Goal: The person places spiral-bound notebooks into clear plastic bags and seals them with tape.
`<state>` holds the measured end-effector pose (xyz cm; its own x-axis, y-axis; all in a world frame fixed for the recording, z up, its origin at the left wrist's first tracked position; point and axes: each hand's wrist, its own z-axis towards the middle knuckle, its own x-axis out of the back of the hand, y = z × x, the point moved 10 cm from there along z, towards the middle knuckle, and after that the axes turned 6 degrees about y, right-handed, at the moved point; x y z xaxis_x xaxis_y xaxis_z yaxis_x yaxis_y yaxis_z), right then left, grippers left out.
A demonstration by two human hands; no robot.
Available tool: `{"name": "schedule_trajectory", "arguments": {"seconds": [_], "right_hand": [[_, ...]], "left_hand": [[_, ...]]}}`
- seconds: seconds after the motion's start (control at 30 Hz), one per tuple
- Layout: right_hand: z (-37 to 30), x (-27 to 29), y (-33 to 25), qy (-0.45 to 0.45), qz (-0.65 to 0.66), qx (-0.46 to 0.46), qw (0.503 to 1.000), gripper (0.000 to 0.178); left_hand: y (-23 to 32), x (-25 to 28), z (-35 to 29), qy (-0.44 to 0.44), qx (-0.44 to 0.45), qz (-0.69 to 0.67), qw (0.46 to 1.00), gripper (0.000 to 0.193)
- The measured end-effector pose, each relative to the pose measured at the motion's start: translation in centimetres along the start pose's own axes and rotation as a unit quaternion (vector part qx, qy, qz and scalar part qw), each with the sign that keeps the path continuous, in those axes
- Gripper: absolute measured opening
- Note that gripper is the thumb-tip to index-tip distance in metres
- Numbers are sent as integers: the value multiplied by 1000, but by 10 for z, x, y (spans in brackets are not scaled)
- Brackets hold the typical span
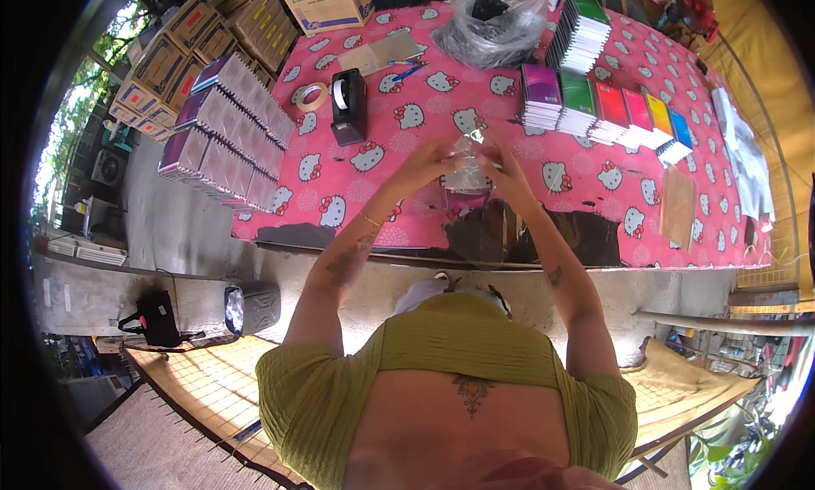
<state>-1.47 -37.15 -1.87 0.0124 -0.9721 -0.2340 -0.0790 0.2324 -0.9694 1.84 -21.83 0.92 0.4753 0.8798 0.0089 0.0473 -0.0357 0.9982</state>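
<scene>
At the near edge of the table, my left hand [427, 166] and my right hand [507, 174] face each other over a clear plastic wrapper [467, 169]. Both hands have their fingers closed on its sides, and light glints off its top. Beneath and within the plastic shows a notebook with a purple cover [466, 200]; how far it sits inside I cannot tell. A black tape dispenser [349, 121] stands to the left of my left hand, beside a roll of tan tape [311, 97].
Stacked spiral notebooks [225, 142] line the table's left edge. Colourful notebook piles [611, 112] stand at right, near a brown board [677, 208]. Farther back lie a heap of clear plastic [492, 23], pens [409, 70] and cardboard boxes [327, 5]. A black patch [577, 235] covers the front edge.
</scene>
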Motion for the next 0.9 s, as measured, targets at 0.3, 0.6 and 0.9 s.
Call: {"name": "schedule_trajectory", "arguments": {"seconds": [0.3,0.6,0.9], "right_hand": [[-15,-23,-48,-130,-188,216,949,70],[-56,-34,-56,-15,-363,339,868,62],[-48,-29,-52,30,-302,277,912,36]], "left_hand": [[35,-14,-28,-22,-231,301,925,41],[63,-31,-57,33,-312,416,853,33],[70,-31,-21,-80,-165,325,928,20]]}}
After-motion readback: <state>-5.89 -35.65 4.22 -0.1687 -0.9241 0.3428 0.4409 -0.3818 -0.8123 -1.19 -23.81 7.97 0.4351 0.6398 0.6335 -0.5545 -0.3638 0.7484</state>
